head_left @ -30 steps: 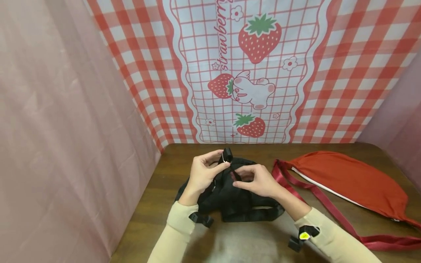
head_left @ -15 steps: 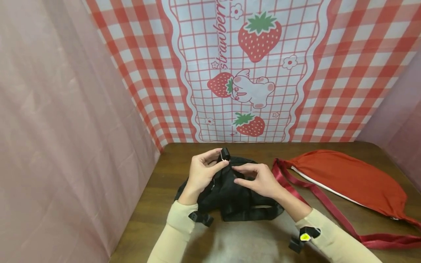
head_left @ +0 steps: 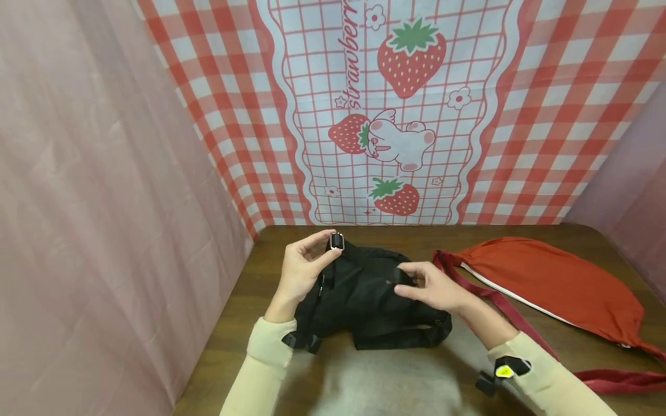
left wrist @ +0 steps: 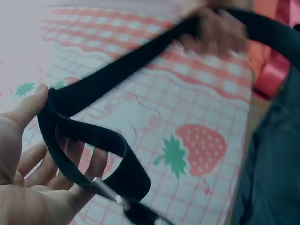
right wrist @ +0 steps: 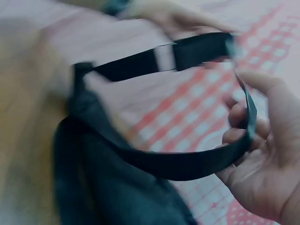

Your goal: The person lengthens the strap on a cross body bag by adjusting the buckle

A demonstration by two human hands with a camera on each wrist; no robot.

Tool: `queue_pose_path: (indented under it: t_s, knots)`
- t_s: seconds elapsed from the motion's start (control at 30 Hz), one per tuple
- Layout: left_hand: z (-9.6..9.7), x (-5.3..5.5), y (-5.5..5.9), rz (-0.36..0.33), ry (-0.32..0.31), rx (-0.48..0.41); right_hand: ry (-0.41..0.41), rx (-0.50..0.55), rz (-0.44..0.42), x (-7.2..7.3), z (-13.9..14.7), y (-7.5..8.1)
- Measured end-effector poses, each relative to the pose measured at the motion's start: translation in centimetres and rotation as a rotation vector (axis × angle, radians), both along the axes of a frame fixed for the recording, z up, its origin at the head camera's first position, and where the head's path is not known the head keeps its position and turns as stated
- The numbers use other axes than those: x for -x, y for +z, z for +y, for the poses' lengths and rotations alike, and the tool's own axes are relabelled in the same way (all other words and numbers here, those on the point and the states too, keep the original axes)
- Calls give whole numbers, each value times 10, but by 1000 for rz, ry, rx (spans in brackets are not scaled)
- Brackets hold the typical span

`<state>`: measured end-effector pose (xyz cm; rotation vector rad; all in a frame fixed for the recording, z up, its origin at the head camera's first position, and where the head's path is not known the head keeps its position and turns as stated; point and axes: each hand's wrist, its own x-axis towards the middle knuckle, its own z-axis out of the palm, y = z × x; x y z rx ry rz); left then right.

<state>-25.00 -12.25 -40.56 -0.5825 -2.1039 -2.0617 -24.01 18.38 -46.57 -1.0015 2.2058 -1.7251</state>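
A black bag lies on the table, its black strap lifted off it. My left hand pinches the strap right at a metal slider, thumb on one side and fingers on the other. In the left wrist view a loop of strap hangs by the left fingers. To the right, over the bag, my right hand grips another stretch of the strap between thumb and fingers. The right wrist view has this strap curving from the bag up to the right hand.
A red-orange bag with a white zip edge lies at the right of the wooden table. Its dark red strap trails toward the front right. Behind stands a strawberry-print checked cloth, and a pink curtain hangs at the left.
My hands have drawn apart: the left moved left with the slider, the right moved right along the strap side. The black bag and red bag stay in place.
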Motion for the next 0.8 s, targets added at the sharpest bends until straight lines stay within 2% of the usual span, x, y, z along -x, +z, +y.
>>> queue_pose_path:
  t_s: [0.07,0.1,0.17,0.2,0.27,0.33,0.47,0.5,0.57,0.63,0.7,0.73,0.8]
  knots:
    - [-7,0,-3,46,-26,77,92,199,-112,2,10,12]
    - [-9,-1,-6,76,-37,123,123,287,-142,3,14,19]
    - [-11,-2,-14,151,-53,213,153,418,-171,4,18,37]
    - [-10,-3,-19,191,-60,254,150,446,-158,4,20,46]
    - [-5,-6,-29,229,-98,315,129,448,-114,2,21,63]
    - [3,-9,-41,225,-171,392,103,414,-67,1,19,78]
    - [17,-15,-67,187,-331,677,53,356,-30,1,13,101]
    - [18,-16,-73,191,-355,758,44,352,-25,1,12,105]
    - [20,-19,-82,202,-391,863,32,357,-22,1,13,111]
    - [18,-21,-85,191,-400,883,22,360,-12,0,17,114]
    - [10,-20,-83,179,-362,831,-9,345,-7,-1,24,116]
    - [3,-19,-81,159,-335,776,-30,327,-10,-1,29,116]
    - [-15,-17,-76,100,-230,631,-65,274,-38,-1,41,115]
